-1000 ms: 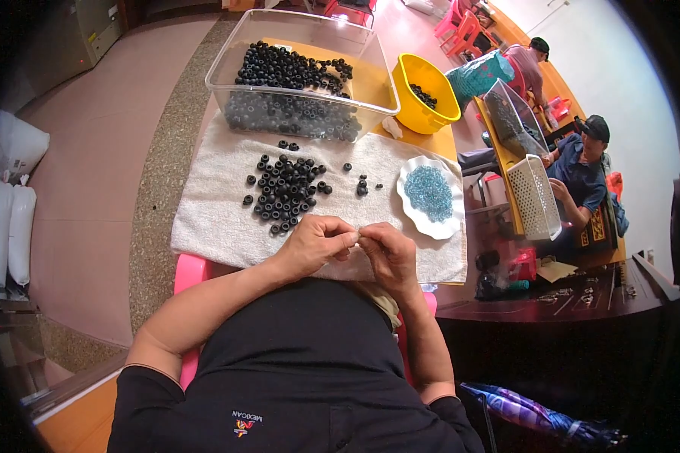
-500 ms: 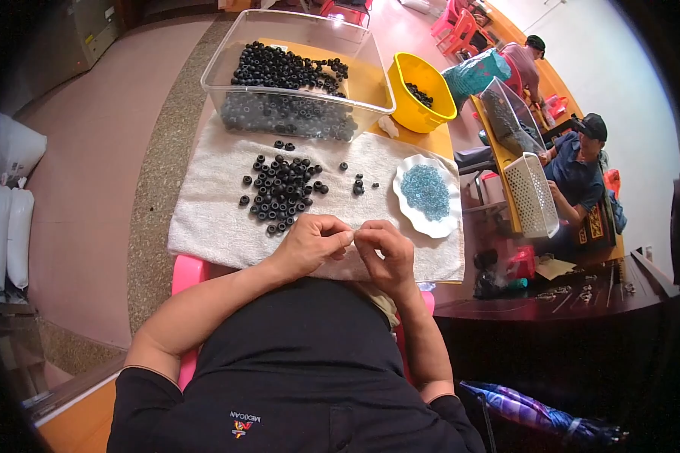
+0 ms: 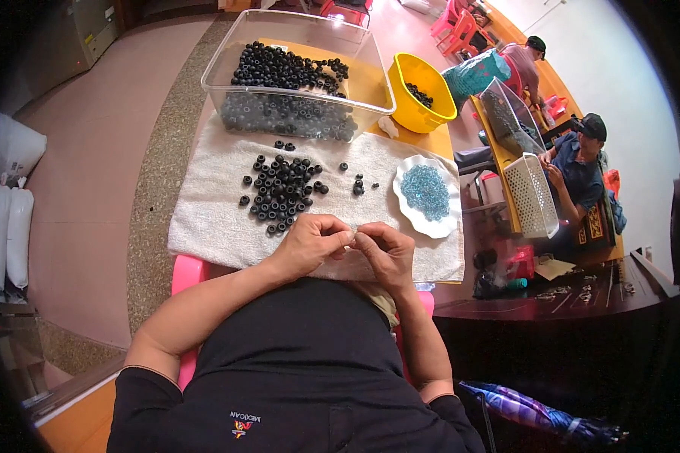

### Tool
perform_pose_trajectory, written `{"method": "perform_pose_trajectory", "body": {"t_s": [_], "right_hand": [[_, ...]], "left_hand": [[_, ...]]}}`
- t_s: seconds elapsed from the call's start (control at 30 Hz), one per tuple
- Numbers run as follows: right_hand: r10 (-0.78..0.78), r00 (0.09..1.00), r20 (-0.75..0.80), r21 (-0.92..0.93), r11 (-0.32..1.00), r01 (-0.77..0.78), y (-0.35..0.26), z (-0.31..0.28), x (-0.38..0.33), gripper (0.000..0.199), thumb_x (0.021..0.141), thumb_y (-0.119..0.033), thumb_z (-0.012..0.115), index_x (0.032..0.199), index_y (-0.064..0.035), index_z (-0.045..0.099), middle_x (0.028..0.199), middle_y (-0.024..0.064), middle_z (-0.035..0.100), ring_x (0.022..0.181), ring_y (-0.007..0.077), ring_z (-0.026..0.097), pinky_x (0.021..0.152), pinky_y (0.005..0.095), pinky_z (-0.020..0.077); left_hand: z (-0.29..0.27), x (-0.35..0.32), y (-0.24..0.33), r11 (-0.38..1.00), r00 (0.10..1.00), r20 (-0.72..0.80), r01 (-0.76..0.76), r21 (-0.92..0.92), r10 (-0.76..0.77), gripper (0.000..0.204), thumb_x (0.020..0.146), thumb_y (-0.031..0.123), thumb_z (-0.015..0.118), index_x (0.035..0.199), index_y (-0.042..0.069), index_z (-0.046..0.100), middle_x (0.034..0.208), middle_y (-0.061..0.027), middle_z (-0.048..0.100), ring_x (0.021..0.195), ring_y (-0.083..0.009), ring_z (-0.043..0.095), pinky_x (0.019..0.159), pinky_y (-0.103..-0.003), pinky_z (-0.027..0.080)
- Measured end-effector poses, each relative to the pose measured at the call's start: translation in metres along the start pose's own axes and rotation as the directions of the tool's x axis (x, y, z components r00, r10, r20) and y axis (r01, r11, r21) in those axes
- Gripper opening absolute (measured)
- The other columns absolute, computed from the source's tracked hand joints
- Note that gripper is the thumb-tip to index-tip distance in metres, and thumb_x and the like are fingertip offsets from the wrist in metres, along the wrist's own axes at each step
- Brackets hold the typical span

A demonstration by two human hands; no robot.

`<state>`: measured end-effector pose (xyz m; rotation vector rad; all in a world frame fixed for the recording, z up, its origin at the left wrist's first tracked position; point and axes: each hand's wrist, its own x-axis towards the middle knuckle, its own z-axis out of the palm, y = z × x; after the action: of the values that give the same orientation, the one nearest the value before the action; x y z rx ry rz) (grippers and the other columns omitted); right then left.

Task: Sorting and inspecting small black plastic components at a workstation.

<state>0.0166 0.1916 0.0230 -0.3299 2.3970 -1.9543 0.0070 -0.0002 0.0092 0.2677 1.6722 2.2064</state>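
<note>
Over the near edge of the white towel [image 3: 219, 226], the left hand [image 3: 310, 245] and right hand [image 3: 385, 253] are brought together, fingertips touching. Both sets of fingers are pressed into a tight pinch, but whatever is held there is too small to make out. Just beyond the hands, a pile of black beads [image 3: 283, 195] is spread on the towel. A white dish of blue beads [image 3: 425, 192] is set to the right, and a clear bin [image 3: 295, 72] of black beads farther back.
</note>
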Motion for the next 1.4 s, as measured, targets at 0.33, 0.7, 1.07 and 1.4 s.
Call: {"method": "perform_pose_trajectory", "body": {"t_s": [0.33,0.7,1.07,1.4], "right_hand": [[-0.375,0.921,-0.108,-0.534,0.803,0.265,-0.015,-0.023,0.011,0.011,0.086,0.005,0.066,0.094,-0.0017,0.064,0.088,0.0055,0.066,0.076,0.0114,0.063,0.066,0.0241,0.0511],[-0.453,0.891,-0.022,-0.700,0.644,0.309,-0.024,-0.049,0.019,0.022,0.083,0.006,0.066,0.103,-0.0016,0.067,0.102,0.0116,0.067,0.079,0.0160,0.064,0.070,0.0267,0.0510],[-0.149,0.966,0.213,0.077,0.988,0.136,-0.014,-0.010,0.004,0.021,0.091,0.004,0.063,0.112,0.0018,0.066,0.104,0.0104,0.060,0.088,0.0142,0.063,0.074,0.0243,0.0535],[-0.089,0.976,0.197,0.130,0.989,0.064,-0.012,-0.007,0.003,0.012,0.094,0.001,0.060,0.104,0.0049,0.064,0.098,0.0097,0.059,0.080,0.0162,0.067,0.071,0.0254,0.0551]], "left_hand": [[0.000,0.000,-0.002,0.996,0.998,-0.034,0.042,-0.079,-0.045,0.019,0.093,0.019,0.068,0.096,0.000,0.069,0.079,-0.0006,0.065,0.068,-0.0081,0.062,0.064,-0.023,0.053],[0.000,-0.001,0.001,0.998,0.999,0.021,0.040,-0.042,-0.039,0.018,0.093,0.019,0.068,0.096,0.001,0.069,0.079,0.0001,0.065,0.068,-0.0069,0.061,0.062,-0.023,0.051],[-0.005,-0.002,0.004,0.983,0.991,0.128,0.065,-0.174,-0.043,0.019,0.094,0.018,0.066,0.099,-0.001,0.068,0.083,-0.0023,0.067,0.070,-0.0077,0.062,0.066,-0.023,0.053],[-0.003,-0.001,0.007,0.959,0.980,0.188,0.119,-0.259,-0.071,0.018,0.095,0.016,0.065,0.101,-0.001,0.067,0.084,-0.0052,0.067,0.071,-0.0102,0.062,0.067,-0.026,0.054]]}}
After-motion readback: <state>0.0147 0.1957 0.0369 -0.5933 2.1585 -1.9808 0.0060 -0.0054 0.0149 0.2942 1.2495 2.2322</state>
